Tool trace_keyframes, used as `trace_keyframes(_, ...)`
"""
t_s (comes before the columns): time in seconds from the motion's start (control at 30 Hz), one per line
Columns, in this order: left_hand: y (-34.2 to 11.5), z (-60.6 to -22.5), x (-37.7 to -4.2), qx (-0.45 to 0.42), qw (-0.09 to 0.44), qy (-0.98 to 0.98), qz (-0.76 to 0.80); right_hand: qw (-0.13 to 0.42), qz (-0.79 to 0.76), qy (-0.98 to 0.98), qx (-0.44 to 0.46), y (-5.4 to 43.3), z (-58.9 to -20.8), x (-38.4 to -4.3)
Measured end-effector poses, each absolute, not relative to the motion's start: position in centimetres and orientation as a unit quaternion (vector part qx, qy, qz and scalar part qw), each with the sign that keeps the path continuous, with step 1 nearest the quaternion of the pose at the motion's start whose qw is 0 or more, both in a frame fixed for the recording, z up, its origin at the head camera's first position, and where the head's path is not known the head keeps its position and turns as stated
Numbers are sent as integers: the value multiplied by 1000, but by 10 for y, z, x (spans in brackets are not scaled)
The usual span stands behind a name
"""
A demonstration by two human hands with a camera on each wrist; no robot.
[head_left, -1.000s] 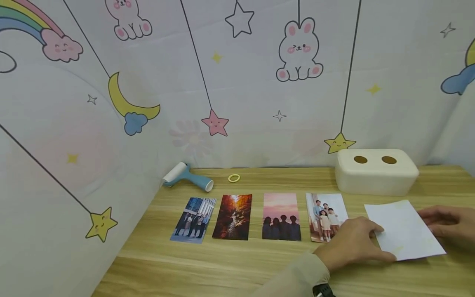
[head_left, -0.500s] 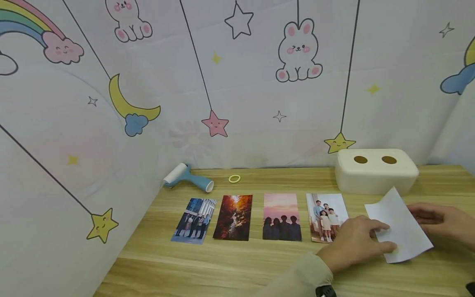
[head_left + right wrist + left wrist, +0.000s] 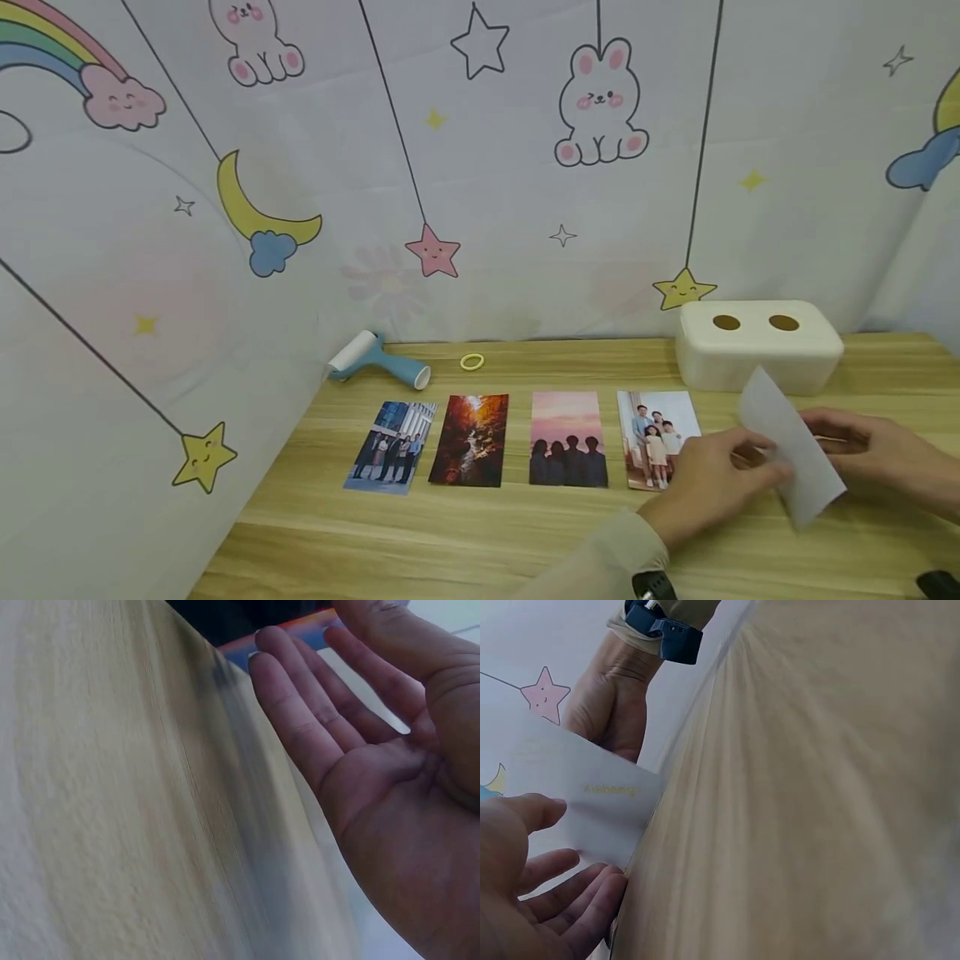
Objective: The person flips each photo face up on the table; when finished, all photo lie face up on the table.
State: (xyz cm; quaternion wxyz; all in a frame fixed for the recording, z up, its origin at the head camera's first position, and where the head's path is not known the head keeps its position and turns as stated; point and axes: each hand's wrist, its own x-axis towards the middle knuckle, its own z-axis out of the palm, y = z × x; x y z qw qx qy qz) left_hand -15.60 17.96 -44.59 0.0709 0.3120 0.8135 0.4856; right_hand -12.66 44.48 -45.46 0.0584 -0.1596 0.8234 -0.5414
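A white-backed photo print (image 3: 810,487) stands steeply tilted between the two hands at the right of the table, with pale yellow lettering on its back in the left wrist view. The left hand (image 3: 712,483) touches its left side, fingertips on the white face. In the left wrist view the thumb and fingers are apart and softly bent. My right hand (image 3: 877,450) is at the opposite edge, its fingers on the far side. The right wrist view shows these fingers (image 3: 300,712) fairly straight, a dark, blue-and-orange-edged surface beyond them; the thumb tip is out of frame.
Four photos lie in a row: an office group (image 3: 390,450), an autumn stream (image 3: 468,442), silhouettes (image 3: 567,437) and a family (image 3: 645,437). Behind are a blue-handled lint roller (image 3: 382,358), a yellow ring (image 3: 472,362) and a cream box (image 3: 757,358) with two holes.
The white-backed print has swung from nearly flat to steeply tilted, its right edge rising and moving left. The right hand has moved left with it; the left hand has stayed nearly in place.
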Motion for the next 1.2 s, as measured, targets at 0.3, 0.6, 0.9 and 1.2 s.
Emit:
trace_keyframes(0.3, 181, -440, -157, 222, 156, 718, 640, 17, -499, 846, -186, 431, -445, -127)
trace_keyframes(0.6, 179, -433, -163, 164, 216, 598, 754, 1, -455, 879, -143, 418, -432, -123)
trace_keyframes(0.9, 176, -431, -169, 170, 234, 570, 769, -16, -423, 898, -121, 407, -423, -118)
trace_keyframes(1.2, 175, -431, -170, 169, 223, 577, 767, -22, -439, 888, -133, 406, -423, -117)
